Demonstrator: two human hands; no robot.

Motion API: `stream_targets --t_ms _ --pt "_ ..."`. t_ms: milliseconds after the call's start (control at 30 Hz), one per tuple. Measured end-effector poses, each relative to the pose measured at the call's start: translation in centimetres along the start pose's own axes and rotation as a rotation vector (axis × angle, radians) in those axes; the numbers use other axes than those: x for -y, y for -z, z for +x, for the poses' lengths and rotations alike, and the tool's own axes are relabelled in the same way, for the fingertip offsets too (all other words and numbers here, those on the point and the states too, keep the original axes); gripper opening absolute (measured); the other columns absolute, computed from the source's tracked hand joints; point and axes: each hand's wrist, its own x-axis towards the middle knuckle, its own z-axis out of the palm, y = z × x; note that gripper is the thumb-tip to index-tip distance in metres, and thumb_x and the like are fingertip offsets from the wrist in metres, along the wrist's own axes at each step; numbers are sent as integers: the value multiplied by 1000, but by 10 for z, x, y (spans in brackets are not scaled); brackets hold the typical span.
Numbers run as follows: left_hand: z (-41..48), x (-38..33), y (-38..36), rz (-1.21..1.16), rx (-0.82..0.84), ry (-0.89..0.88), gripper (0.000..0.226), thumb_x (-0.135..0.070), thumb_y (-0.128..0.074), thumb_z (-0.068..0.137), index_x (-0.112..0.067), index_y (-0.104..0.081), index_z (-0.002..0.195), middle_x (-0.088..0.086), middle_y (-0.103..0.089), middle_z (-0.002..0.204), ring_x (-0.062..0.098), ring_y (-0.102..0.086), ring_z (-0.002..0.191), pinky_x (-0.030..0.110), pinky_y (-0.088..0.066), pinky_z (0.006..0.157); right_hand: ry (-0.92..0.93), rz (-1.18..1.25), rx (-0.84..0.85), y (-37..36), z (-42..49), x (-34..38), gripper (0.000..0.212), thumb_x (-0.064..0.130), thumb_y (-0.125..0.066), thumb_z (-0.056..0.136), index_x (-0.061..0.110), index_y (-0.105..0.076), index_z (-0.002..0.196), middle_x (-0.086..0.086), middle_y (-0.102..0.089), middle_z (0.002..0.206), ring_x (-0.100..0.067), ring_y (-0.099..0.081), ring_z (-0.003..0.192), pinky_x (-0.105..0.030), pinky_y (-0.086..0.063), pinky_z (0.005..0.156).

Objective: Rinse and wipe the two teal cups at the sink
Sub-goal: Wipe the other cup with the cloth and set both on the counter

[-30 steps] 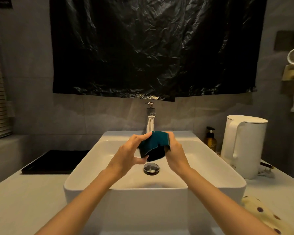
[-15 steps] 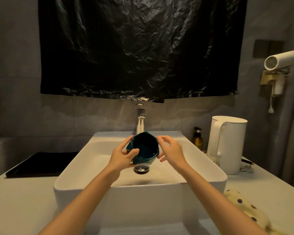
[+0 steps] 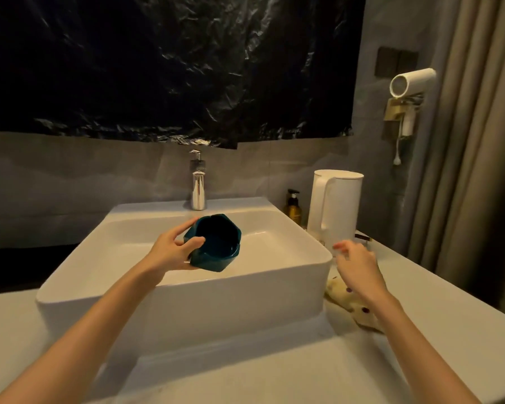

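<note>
Newbie: progress check on the cup job, how far along does it look from the head view?

Regular: somewhere in the middle imo. Left hand [image 3: 169, 253] grips one teal cup [image 3: 220, 243], thumb and fingers curled round its left wall. The cup is tipped so its mouth faces the camera, up over the middle of the sink [image 3: 187, 290] basin. Right hand [image 3: 359, 268] hangs over the countertop just beside the sink's right wall, right above a spotted cloth [image 3: 352, 306]. Its fingers are loose and blurry, and it's got nothing in it that I can see.

Newbie: so is the cup rinsed or not?

Regular: too dim to tell if it's wet. I can't make out any stream at the faucet [image 3: 198, 191] either. With the free hand over the cloth, my guess is this cup's rinse is done and the wipe is next. The second teal cup isn't in view at all, so no idea whether that one's done.
</note>
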Motion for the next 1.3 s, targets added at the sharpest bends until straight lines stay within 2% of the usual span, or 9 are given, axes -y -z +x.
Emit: stream_targets --t_ms 100,167,367,567,700,867,1033,1133,1300 --pt "-2 1 -1 48 19 1 50 -12 -61 90 -31 -48 134 15 -56 122 35 -59 105 39 -57 65 -69 -326 296 -13 -12 -30 37 35 -42 97 30 -45 134 -8 -44 137 -31 -36 124 -43 -40 98" --pt "-3 1 -1 67 30 -1 49 -11 -61 90 -31 -49 133 15 -56 123 36 -58 105 39 -57 64 -68 -442 336 -21 -20 -43 37 44 -36 98 34 -43 133 -8 -45 133 -32 -38 120 -42 -41 97" --pt "-6 -2 -1 72 17 5 48 -11 -60 90 -31 -49 131 14 -53 126 33 -56 106 38 -58 64 -29 -196 -9 -22 -19 -46 24 13 -44 96 23 -66 101 -10 -63 107 -23 -54 85 -31 -48 73" --pt "-7 -4 0 19 -61 0 48 -11 -61 89 -30 -49 131 13 -50 131 36 -53 115 45 -56 75 259 314 -341 18 -10 52 19 14 -65 90 17 -72 107 -5 -57 110 -12 -51 91 -25 -49 78" --pt "-9 -6 1 -50 -114 4 45 -11 -62 88 -29 -52 128 11 -53 127 36 -53 115 45 -56 73 512 397 -237 13 -7 123 19 15 -70 86 20 -75 103 1 -55 103 -10 -53 91 -24 -51 78" --pt "-10 -7 3 -130 -164 -16 47 -8 -63 88 -26 -53 130 7 -57 107 29 -58 98 31 -56 55 596 396 56 -34 -21 185 19 18 -71 85 19 -75 103 1 -42 107 -4 -46 90 -4 -41 73" --pt "-11 -9 3 -132 -195 -48 49 -10 -69 83 -27 -54 127 6 -58 107 27 -59 96 28 -56 54 691 289 149 -74 -23 195 24 5 -69 81 14 -59 101 -5 -63 100 -21 -60 88 -33 -56 80" --pt "-9 -8 4 -127 -189 -69 52 -9 -69 83 -28 -54 128 6 -60 105 28 -60 97 26 -55 56 883 162 265 -79 -19 191 25 8 -60 91 12 -65 115 -6 -61 121 -22 -58 109 -25 -47 95" --pt "-6 -6 5 -101 -175 -45 54 -11 -66 86 -26 -49 135 10 -59 116 28 -58 99 25 -55 56 1174 -164 399 -79 -11 191 41 14 -58 93 23 -54 134 1 -54 138 -21 -47 127 -34 -47 102"
